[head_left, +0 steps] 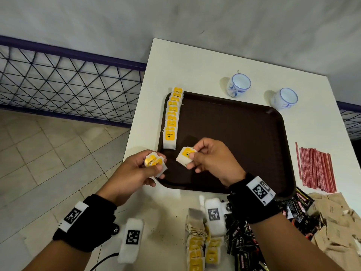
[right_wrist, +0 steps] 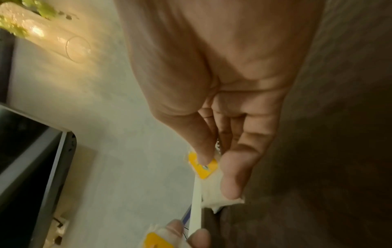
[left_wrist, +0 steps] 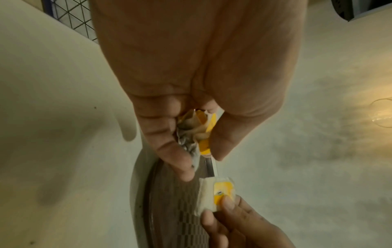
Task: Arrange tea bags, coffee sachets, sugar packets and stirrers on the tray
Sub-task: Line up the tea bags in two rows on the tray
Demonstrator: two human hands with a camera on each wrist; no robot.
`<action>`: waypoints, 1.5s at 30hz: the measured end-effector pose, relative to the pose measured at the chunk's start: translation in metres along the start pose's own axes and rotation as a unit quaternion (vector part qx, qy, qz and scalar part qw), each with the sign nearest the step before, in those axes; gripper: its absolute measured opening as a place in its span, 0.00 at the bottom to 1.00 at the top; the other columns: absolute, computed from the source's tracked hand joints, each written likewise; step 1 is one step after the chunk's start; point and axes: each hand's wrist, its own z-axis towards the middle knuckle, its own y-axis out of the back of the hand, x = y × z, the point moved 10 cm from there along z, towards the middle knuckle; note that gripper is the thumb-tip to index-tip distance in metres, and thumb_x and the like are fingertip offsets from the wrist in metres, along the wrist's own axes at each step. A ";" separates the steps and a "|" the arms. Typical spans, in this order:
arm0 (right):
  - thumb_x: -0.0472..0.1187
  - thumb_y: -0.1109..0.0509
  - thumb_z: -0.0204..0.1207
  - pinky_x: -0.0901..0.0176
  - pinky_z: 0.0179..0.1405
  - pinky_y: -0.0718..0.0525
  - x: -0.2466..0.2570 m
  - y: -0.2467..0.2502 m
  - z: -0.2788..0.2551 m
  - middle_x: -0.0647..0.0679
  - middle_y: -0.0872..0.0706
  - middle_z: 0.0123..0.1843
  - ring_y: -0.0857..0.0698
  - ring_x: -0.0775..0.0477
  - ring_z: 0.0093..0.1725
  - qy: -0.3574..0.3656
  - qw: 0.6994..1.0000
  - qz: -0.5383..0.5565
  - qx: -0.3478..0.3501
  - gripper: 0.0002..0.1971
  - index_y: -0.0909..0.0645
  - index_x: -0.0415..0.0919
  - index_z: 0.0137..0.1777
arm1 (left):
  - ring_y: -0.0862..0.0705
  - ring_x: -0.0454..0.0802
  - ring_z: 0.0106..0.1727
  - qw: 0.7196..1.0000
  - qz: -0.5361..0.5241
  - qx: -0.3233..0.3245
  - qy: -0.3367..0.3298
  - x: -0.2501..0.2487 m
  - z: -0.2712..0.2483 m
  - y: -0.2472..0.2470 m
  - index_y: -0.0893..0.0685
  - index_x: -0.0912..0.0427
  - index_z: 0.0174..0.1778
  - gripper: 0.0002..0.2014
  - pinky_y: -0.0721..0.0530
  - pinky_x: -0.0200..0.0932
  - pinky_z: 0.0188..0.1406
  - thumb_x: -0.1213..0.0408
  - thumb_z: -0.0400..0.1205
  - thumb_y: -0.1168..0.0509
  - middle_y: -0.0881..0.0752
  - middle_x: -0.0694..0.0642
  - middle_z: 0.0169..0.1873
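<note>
Right hand is pinching one tea bag; left hand beside it is gripping a small bunch, risking tangled strings dragging extras out

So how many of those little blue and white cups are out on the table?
2. One cup stands on the table just beyond the tray's far edge; the other cup stands to its right, by the tray's far right corner. Neither looks hidden.

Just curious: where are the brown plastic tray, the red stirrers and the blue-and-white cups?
brown plastic tray (head_left: 234,133), head view, bare floor.
red stirrers (head_left: 316,169), head view, mid-bundle.
blue-and-white cups (head_left: 238,85), head view, left cup's rim.
</note>
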 end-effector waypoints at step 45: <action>0.30 0.22 0.74 0.72 0.22 0.26 0.028 -0.045 0.003 0.43 0.14 0.36 0.18 0.53 0.28 0.072 0.991 -0.079 0.081 0.08 0.15 0.29 0.51 | 0.14 0.51 0.36 0.999 -0.035 -0.005 -0.024 -0.009 0.003 -0.006 0.14 0.64 0.57 0.07 0.20 0.40 0.28 0.68 0.87 0.35 0.14 0.65 0.42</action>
